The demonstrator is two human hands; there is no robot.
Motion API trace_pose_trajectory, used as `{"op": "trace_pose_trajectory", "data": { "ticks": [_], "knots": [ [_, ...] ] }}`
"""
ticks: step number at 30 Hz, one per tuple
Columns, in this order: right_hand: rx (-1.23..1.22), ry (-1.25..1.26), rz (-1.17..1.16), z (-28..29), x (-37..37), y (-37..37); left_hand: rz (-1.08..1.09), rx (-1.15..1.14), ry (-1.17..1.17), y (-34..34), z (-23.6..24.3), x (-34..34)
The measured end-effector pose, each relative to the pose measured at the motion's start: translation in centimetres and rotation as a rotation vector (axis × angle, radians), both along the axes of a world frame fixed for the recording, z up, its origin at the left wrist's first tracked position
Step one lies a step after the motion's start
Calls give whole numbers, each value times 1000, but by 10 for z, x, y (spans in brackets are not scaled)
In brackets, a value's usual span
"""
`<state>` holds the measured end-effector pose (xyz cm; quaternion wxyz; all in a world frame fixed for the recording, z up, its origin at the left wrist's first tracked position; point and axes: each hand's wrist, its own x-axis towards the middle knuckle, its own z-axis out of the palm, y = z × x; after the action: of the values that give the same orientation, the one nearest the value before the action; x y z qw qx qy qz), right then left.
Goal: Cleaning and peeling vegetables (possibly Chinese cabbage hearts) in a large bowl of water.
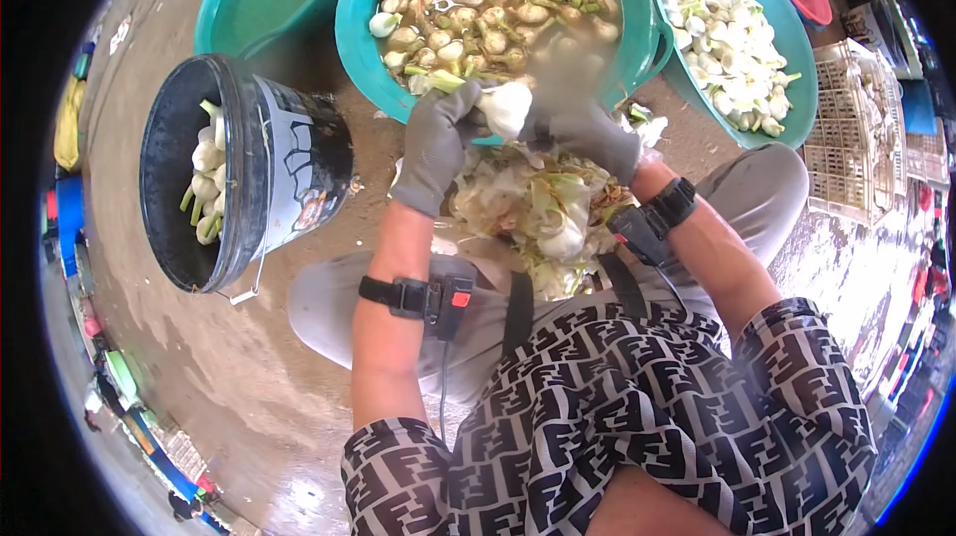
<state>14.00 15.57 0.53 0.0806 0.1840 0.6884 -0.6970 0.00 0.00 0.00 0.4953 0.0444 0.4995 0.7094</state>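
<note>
Head view: a garlic bulb over the near rim, one hand hard to read

A bucket (337,152) stands beside the left knee (329,312); a wide swing of that arm could knock it and spill the bulbs inside (206,177). A cable (442,397) hangs from the left wrist device (453,307) and might catch on the knee if the arm reached far out.

The left hand's (433,152) grip is closed around a garlic bulb (508,110), held just above the near rim of the middle basin (360,58). Loose skin sliding beneath the grey glove could let it slip, either into the brown water or onto the heap of peelings (538,202) on the near side of that rim. The right hand (595,137) is close by its right side; haze covers the fingers, so I cannot tell whether that grip is open or holds something. If a blade were hidden there, a slip could nick the left glove.

As for its looks, at its left a pale green stem (448,81) pokes out past the glove; rightward the body swells, plump and white, with a smooth, clean surface. It seems paler than the brownish floating bulbs (468,23) behind it, and nearer in colour to the white bulbs (722,53) in the right basin (790,43).
</note>
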Motion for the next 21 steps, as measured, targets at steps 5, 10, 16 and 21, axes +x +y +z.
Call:
{"op": "trace_pose_trajectory", "data": {
  "ticks": [5,10,16,21],
  "knots": [
    [721,-11,56,-48,-17,26,83,1023,-318,-43,67,-48],
    [1251,-337,201,-9,-74,-2,341,1101,-235,-66,94,-46],
    [1071,-423,351,-44,-71,21,280,492,79,-35,77,-22],
    [935,-183,32,-137,-47,82,229,312,242,-8,60,-14]
  ]
}}
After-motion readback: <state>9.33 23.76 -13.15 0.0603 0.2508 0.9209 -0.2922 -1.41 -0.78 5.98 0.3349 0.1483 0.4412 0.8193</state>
